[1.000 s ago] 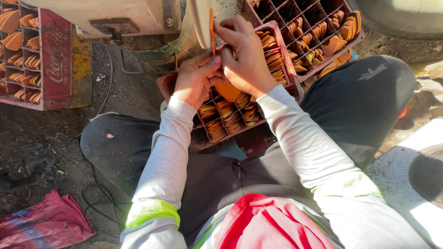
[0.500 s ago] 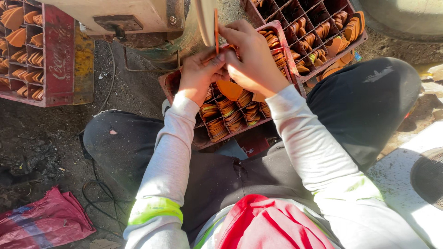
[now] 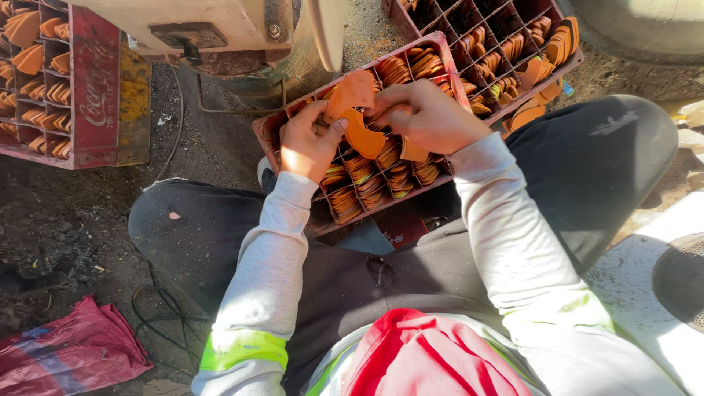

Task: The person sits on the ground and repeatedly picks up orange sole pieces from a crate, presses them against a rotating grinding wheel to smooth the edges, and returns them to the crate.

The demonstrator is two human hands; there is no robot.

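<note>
Head view — left hand [image 3: 308, 143] and right hand [image 3: 425, 117] each pinch an orange piece [image 3: 363, 132] over the red crate [image 3: 352, 213]; most compartments filled, some empty.

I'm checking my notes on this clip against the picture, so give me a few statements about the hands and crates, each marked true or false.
1. Both hands hold flat orange curved pieces over the red compartmented plastic crate on the lap. True.
2. The left hand rests on the crumpled red cloth on the ground. False: it is over the crate, on the orange pieces.
3. The crate's compartments hold stacks of orange pieces. True.
4. The right hand grips a black cable. False: its fingers are on the orange pieces.
5. A second red crate stands to the left. True.
</note>
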